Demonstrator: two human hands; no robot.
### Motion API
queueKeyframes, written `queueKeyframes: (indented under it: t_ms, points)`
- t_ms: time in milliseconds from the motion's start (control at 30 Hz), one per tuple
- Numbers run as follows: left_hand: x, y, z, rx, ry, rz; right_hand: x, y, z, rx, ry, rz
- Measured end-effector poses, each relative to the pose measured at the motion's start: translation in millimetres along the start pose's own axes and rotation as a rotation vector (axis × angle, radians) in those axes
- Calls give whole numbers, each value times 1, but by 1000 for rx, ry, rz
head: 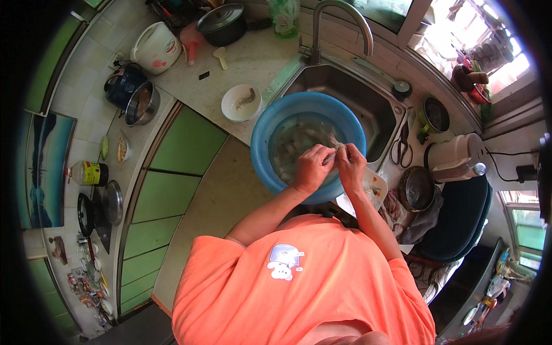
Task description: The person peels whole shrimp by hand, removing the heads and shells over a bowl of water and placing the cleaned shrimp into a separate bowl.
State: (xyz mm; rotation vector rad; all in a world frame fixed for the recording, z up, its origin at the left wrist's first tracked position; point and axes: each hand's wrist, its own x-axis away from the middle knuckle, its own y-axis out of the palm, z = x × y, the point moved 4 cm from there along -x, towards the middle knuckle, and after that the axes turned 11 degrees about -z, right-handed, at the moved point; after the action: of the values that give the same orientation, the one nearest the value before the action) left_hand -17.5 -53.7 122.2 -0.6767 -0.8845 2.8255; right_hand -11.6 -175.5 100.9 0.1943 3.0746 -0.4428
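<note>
My left hand point(313, 167) and my right hand point(351, 166) meet above the right side of a blue plastic basin point(264, 160). Between their fingers they hold a shrimp point(335, 142), its tail end sticking up past the fingertips. Cloudy water and greyish shrimp, hard to tell apart, lie in the basin. To the basin's left a white bowl point(229, 103) holds a single shrimp. Partly beneath my right wrist, a white square dish point(379, 184) has pale bits in it.
The basin overlaps a stainless steel sink point(379, 108) under a curved faucet point(316, 32). Scissors point(402, 144), a dish brush point(401, 89), a patterned round bowl point(416, 188) and an electric kettle point(455, 157) are at the right. A rice cooker point(156, 47) and a lidded pot point(221, 25) stand back left.
</note>
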Motion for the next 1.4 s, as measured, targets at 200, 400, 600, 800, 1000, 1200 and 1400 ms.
queueKeyframes:
  t_ms: [200, 400, 600, 800, 1000, 1200, 1400]
  points:
    - [1, 4, -2, 21, -50, -83, -8, -4, 21, -9, 5, 11]
    - [-9, 1, -6, 228, -185, -63, -3, -2, 3, 16, -21, -95]
    - [-10, 11, -37, 505, -295, -74, -5, 5, 7, -223, 35, -233]
    - [-11, 11, -51, 695, -408, 7, 1, 14, 9, -103, 142, -486]
    - [-8, 10, -57, 676, -451, 101, 3, 15, 4, -262, 152, -467]
    - [-4, 10, -58, 754, -528, 42, 4, 15, 3, -370, 298, -535]
    - [-5, 9, -57, 826, -527, 17, 1, 10, 10, 114, 62, -427]
